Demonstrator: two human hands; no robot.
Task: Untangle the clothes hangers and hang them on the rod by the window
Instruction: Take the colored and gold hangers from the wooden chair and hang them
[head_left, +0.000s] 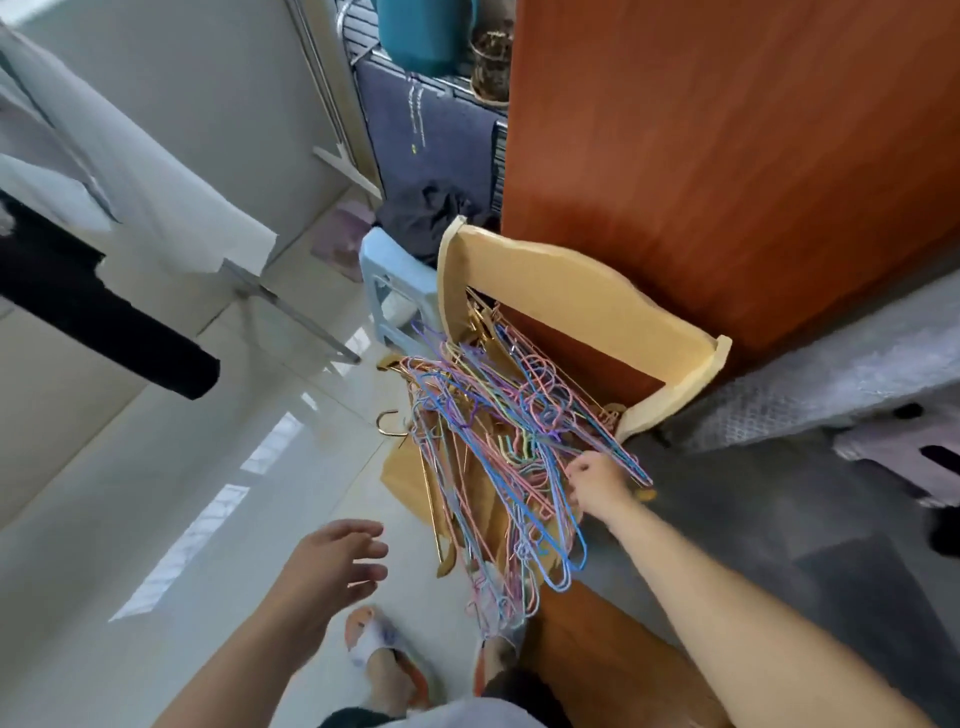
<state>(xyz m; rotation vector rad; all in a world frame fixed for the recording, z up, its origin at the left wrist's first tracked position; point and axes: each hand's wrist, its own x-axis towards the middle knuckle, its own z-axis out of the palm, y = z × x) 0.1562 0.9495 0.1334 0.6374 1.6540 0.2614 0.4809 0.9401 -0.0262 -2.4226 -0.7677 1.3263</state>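
Many tangled hangers, pointing variously

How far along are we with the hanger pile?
Early. Nothing looks done: the tangled hangers are one heap on the wooden chair. In hand: the right hand reaches into the heap, grip hidden; the left hand hovers open. Left: separating them all and hanging them; no hangers show on any rod.
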